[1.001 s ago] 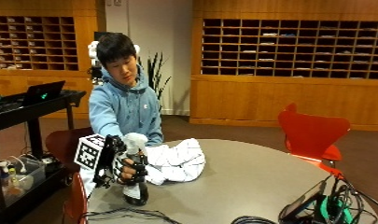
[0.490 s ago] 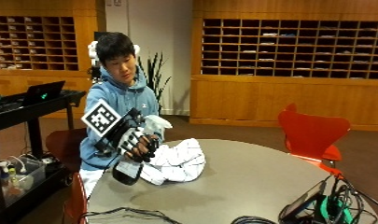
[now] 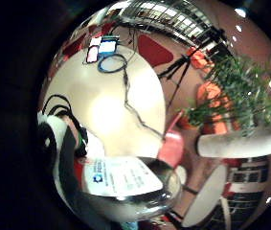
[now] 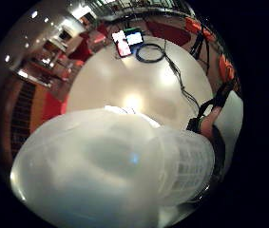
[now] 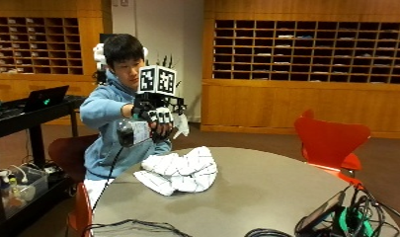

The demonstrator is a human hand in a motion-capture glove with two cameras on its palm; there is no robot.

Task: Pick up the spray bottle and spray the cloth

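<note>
In the outside view my gloved right hand [image 5: 157, 117] grips the spray bottle [image 5: 132, 132] at chest height, above and behind the cloth. The bottle is tipped on its side, its clear labelled body on the person's side and its white spray head [image 5: 181, 125] over the table. The white striped cloth [image 5: 180, 170] lies crumpled on the round table [image 5: 265, 192] just below the hand. Both palm views are largely filled by the bottle: its label [image 3: 123, 178] in one, its translucent body [image 4: 100, 166] in the other, with the table top [image 4: 139, 80] beyond.
Black cables [image 5: 130, 228] lie at the table's near edge, and a phone and devices [image 5: 331, 217] sit at its right front. A red chair [image 5: 328, 140] stands to the right. A cart with a laptop [image 5: 45, 98] is on the left.
My hand has lifted the bottle from the table beside the cloth up to chest height and tipped it from upright onto its side. The cloth has stayed put.
</note>
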